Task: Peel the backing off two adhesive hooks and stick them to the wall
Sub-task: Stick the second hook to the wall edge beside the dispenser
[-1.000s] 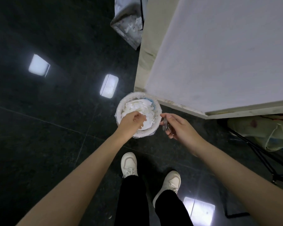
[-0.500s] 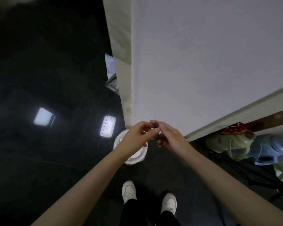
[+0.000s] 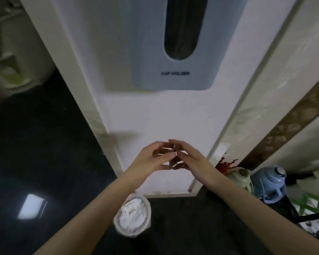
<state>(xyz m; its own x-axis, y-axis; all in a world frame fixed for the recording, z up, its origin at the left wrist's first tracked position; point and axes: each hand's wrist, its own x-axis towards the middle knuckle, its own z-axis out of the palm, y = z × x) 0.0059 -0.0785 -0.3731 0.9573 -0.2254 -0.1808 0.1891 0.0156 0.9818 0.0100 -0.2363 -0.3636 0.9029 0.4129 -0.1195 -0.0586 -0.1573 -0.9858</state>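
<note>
My left hand (image 3: 151,159) and my right hand (image 3: 190,159) meet fingertip to fingertip in front of the white wall panel (image 3: 155,115). Between them sits a small, thin adhesive hook (image 3: 173,149), seen edge-on and mostly hidden by the fingers. Both hands pinch it with thumb and fingers. The hook is held a short way off the wall, below the grey cup holder (image 3: 173,52). A second hook does not show in this view.
A white bin (image 3: 132,216) full of crumpled paper stands on the dark floor beneath my left forearm. A green flask (image 3: 241,176), a blue flask (image 3: 271,183) and red decoration (image 3: 224,163) crowd the right corner. A cream shelf unit (image 3: 9,52) stands at far left.
My view has tilted up from the bin to the wall and cup holder. My left hand left the bin and joined my right hand, and both rose in front of the wall.
</note>
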